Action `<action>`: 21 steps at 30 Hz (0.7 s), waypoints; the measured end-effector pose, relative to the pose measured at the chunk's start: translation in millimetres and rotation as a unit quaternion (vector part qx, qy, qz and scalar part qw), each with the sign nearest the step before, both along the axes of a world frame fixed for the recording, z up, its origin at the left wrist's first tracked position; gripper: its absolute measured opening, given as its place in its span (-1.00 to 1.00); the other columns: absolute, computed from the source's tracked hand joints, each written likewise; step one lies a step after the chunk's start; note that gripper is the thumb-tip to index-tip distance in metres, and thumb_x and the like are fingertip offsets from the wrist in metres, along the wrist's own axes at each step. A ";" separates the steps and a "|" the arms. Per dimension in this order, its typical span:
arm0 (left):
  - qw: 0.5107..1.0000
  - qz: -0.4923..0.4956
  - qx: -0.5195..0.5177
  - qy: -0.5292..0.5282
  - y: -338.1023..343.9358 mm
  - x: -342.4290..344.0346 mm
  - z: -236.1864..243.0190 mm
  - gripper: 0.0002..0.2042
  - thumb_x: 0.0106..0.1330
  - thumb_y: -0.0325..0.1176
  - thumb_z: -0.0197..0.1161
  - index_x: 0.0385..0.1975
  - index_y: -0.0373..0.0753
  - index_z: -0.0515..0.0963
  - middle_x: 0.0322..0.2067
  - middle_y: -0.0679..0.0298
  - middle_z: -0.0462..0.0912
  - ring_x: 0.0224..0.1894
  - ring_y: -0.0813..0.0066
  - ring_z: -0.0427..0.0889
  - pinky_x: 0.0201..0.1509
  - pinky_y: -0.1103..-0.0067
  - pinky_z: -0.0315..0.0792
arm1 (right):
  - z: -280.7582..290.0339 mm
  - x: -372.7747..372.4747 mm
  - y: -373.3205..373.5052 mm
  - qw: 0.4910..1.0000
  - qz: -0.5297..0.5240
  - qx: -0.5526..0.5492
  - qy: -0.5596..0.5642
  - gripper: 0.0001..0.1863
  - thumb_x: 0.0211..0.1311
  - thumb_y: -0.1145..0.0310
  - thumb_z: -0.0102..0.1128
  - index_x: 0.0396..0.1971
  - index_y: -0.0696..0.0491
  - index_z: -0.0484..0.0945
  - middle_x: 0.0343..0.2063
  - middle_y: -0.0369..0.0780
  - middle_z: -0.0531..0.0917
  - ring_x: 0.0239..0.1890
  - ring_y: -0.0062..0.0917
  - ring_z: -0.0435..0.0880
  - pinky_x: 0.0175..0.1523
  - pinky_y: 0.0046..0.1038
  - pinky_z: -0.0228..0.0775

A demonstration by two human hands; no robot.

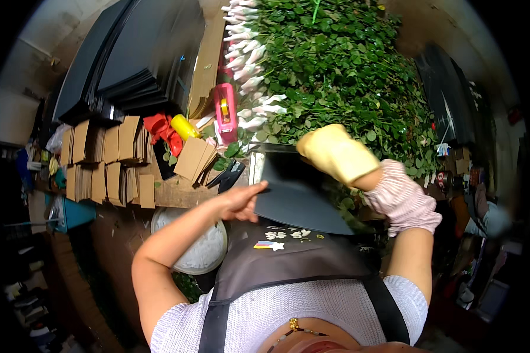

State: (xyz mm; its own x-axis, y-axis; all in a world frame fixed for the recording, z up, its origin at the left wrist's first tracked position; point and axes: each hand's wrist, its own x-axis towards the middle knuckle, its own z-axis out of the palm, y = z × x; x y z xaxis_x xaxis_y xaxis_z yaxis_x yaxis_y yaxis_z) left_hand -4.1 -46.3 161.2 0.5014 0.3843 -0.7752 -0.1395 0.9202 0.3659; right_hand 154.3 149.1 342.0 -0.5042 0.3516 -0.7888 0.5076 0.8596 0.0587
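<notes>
We see our two hands holding one dark grey flat sheet of stiff paper (294, 197) in front of our chest, above the dark apron (288, 259) that we wear. Our bare left hand (241, 203) grips the left edge of this sheet, with the fingers (254, 189) laid on top of it. Our right hand (335, 153), which wears a thick yellow glove and a pink striped sleeve cover (401, 199), closes on the upper right corner of the same sheet. The two hands are apart, one at each side of the sheet. The sheet is tilted a little and hangs over the near edge of the wooden work surface (171, 194). Behind it lies a big heap of green leafy stems with pale wrapped flower buds (335, 65). To the left, on the surface, stand rows of brown cardboard pieces (109, 159), and behind them is a tall pile of dark sheets (135, 53). Between these and the flowers we see a pink tape dispenser (225, 112), a yellow object (185, 126) and a red object (162, 129). Under the surface stands a white round bucket (200, 247).
</notes>
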 end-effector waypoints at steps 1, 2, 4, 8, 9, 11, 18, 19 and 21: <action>0.968 -0.113 0.065 0.214 5.5 -13.3 9.6 -0.35 0.46 0.30 0.01 -0.33 -0.26 0.72 -0.43 0.11 0.78 -0.35 0.26 0.79 -0.49 0.55 0.56 | -35.1 -6.4 7.8 0.998 0.059 -0.001 0.020 -0.70 0.12 0.48 0.19 -0.15 0.06 0.75 -0.06 -0.06 0.75 -0.09 -0.15 0.79 -0.08 -0.23 0.66; 0.867 -0.249 0.174 0.395 8.4 -26.3 3.9 -0.40 0.47 0.22 0.04 -0.35 -0.25 0.74 -0.43 0.07 0.77 -0.33 0.26 0.79 -0.43 0.48 0.59 | -78.9 5.3 7.2 0.981 0.078 0.076 0.157 -0.72 0.09 0.50 0.18 -0.20 0.05 0.75 -0.16 -0.04 0.77 -0.14 -0.13 0.79 -0.15 -0.21 0.66; 0.636 -0.405 0.315 0.576 15.4 -45.5 -32.6 -0.54 0.44 0.05 0.12 -0.36 -0.23 0.76 -0.42 0.04 0.76 -0.28 0.19 0.79 -0.30 0.35 0.62 | -104.0 12.8 8.5 0.959 0.073 0.093 0.258 -0.84 0.08 0.52 0.21 -0.33 -0.01 0.68 -0.33 -0.14 0.74 -0.24 -0.18 0.78 -0.21 -0.25 0.64; 0.563 -0.319 0.577 0.499 45.3 -23.4 -79.2 -0.72 0.37 -0.23 0.17 -0.13 -0.29 0.66 -0.09 0.05 0.73 -0.03 0.10 0.72 -0.06 0.31 0.61 | -121.3 17.2 7.5 0.928 0.082 0.095 0.352 -0.88 0.08 0.52 0.22 -0.39 -0.02 0.64 -0.41 -0.17 0.71 -0.27 -0.18 0.77 -0.24 -0.20 0.63; 0.545 -0.298 0.640 0.453 52.3 -13.4 -94.5 -0.62 0.45 -0.18 0.12 0.10 -0.32 0.54 0.05 0.00 0.65 0.09 0.07 0.63 0.10 0.29 0.54 | -123.1 11.1 7.9 0.933 0.085 0.100 0.334 -0.89 0.08 0.52 0.23 -0.39 -0.01 0.64 -0.40 -0.16 0.71 -0.26 -0.18 0.77 -0.24 -0.19 0.63; 0.472 -0.246 0.736 0.418 53.8 2.7 -133.5 -0.25 0.46 0.16 0.03 0.48 -0.26 0.18 0.36 -0.07 0.37 0.37 0.00 0.39 0.44 0.19 0.25 | -110.2 -19.3 6.3 0.983 0.044 0.068 0.165 -0.89 0.16 0.43 0.25 -0.30 0.00 0.67 -0.29 -0.13 0.75 -0.27 -0.15 0.77 -0.26 -0.15 0.62; 0.478 -0.284 0.645 0.524 47.3 11.8 -152.7 0.00 0.29 0.43 0.02 0.52 -0.27 0.10 0.50 0.07 0.18 0.52 0.19 0.15 0.58 0.26 -0.06 | -48.8 36.3 -28.9 0.862 -0.063 -0.056 0.499 -0.71 0.19 0.15 0.45 -0.17 -0.04 0.66 -0.16 -0.20 0.73 -0.14 -0.21 0.70 -0.03 -0.21 0.55; 0.474 -0.258 0.659 0.524 46.7 10.9 -152.3 0.00 0.29 0.43 0.02 0.51 -0.28 0.11 0.50 0.08 0.18 0.52 0.21 0.16 0.58 0.27 -0.06 | -45.1 40.2 -25.8 0.887 -0.123 -0.151 0.419 -0.67 0.17 0.12 0.47 -0.15 -0.05 0.65 -0.11 -0.20 0.72 -0.12 -0.20 0.69 -0.01 -0.21 0.54; 0.469 -0.248 0.668 0.522 49.4 12.6 -150.2 -0.01 0.29 0.44 0.01 0.50 -0.29 0.12 0.46 0.08 0.26 0.50 0.22 0.20 0.59 0.25 -0.06 | -89.1 32.9 -17.2 0.858 -0.004 0.100 0.503 -0.57 0.05 0.12 0.52 -0.14 0.03 0.66 -0.19 -0.15 0.72 -0.15 -0.24 0.70 -0.05 -0.22 0.56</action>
State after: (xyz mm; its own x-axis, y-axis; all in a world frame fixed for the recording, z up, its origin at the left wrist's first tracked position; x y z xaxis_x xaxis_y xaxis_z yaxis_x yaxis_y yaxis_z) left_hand 8.5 3.2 11.0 0.4013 0.9134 0.0678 0.8674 -0.4027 0.2922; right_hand 187.2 131.9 252.9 -0.8917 0.4360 0.1214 0.3937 0.8795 -0.2673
